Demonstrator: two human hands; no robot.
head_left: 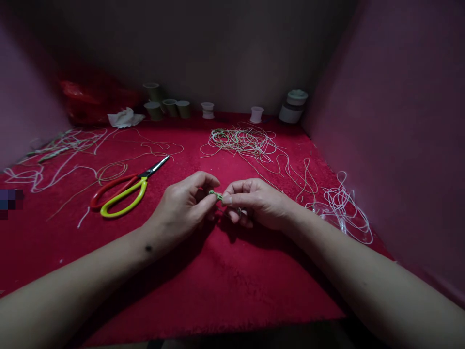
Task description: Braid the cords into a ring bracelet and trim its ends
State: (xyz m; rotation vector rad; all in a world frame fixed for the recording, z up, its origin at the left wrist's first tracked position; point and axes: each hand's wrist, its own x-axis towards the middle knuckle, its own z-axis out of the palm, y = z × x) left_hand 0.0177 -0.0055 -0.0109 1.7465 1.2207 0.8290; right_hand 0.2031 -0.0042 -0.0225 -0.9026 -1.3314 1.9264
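Near the middle of the view, a small green knotted cord (216,195) is stretched between my two hands. My left hand (191,198) is closed, with thumb and fingertips gripping the cord's left part. The thumb and forefinger of my right hand (250,199) pinch its right end, and the other fingers curl beneath. A thin strand hangs by the right fingers, its far end hidden. Both hands are just above the red cloth (232,291), with their fingertips close together.
Scissors with red and yellow handles (123,198) lie left of my hands. A tangled cord pile (247,143) is beyond them, white cord (347,208) at right, more cords (69,145) at left. Spools (183,110), a jar (292,107), crumpled tissue (125,118) and a red bag (90,99) line the back.
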